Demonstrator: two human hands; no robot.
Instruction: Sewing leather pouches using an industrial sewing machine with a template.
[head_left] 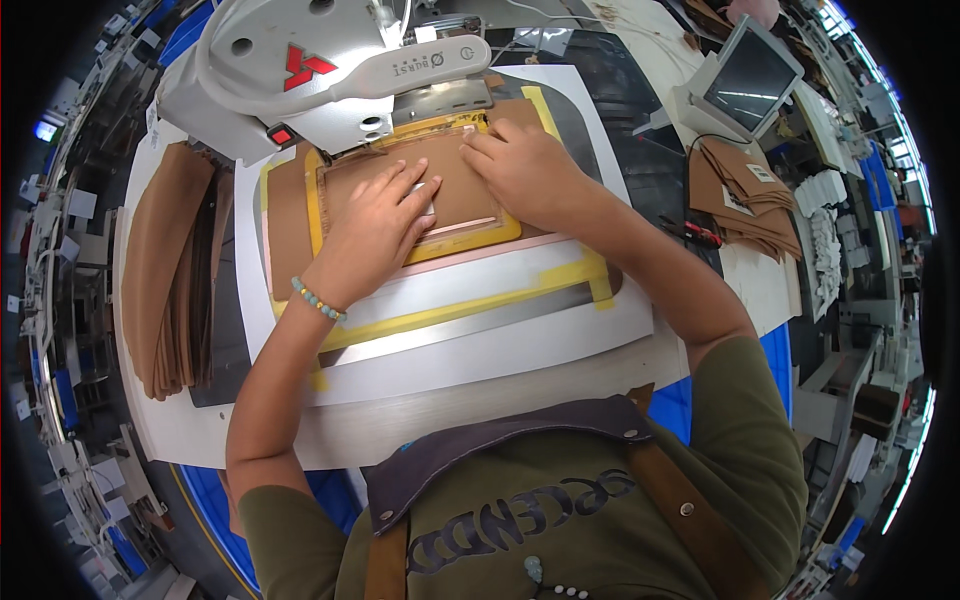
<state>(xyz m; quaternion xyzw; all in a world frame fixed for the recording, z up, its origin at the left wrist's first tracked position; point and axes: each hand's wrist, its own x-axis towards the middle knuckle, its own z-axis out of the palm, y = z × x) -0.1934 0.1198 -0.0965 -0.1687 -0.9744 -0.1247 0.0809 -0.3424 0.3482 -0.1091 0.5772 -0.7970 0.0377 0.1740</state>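
A yellow rectangular frame surrounds a brown panel on the work surface under the machine head. My left hand lies palm down on the panel with its fingers spread. Part of a small white piece shows beside its fingers. At the frame's far right corner, my right hand has its fingers bent and drawn together over the edge. Its fingertips are partly hidden. Beneath the frame lies a larger board edged with yellow tape.
A white and grey machine with a red switch overhangs the far left of the frame. Stacked brown pieces stand at the left. More brown pieces lie at the right, below a small screen and near a red-handled tool.
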